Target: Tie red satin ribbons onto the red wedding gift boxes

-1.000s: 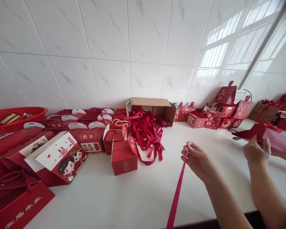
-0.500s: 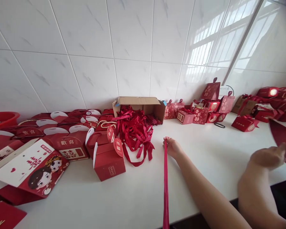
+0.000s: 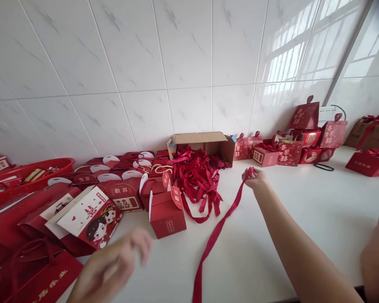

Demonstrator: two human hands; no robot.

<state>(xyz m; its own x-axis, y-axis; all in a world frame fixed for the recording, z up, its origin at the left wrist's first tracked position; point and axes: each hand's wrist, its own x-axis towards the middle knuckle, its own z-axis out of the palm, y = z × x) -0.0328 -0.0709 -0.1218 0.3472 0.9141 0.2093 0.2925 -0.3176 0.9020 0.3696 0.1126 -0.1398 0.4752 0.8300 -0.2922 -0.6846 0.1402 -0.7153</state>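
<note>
My right hand (image 3: 255, 176) pinches one end of a long red ribbon (image 3: 214, 235) above the white table. The ribbon hangs slack and runs down past the bottom edge of the view. My left hand (image 3: 113, 265), blurred by motion, is at the lower left with bent fingers and nothing visible in them. It is nearest to a red gift box (image 3: 168, 214) with rounded flaps. A heap of red ribbons (image 3: 196, 176) spills from an open cardboard box (image 3: 202, 137) against the wall, left of my right hand.
Several red gift boxes (image 3: 121, 198) and a red basin (image 3: 63, 163) crowd the left side. More red boxes (image 3: 289, 152) are stacked by the wall at right, near a black loop (image 3: 324, 167). Another person's arm (image 3: 377, 252) shows at the right edge.
My left hand has come into view at the lower left. The ribbon has gone from straight to slack. The view has turned left, and the other person's hand has mostly left it.
</note>
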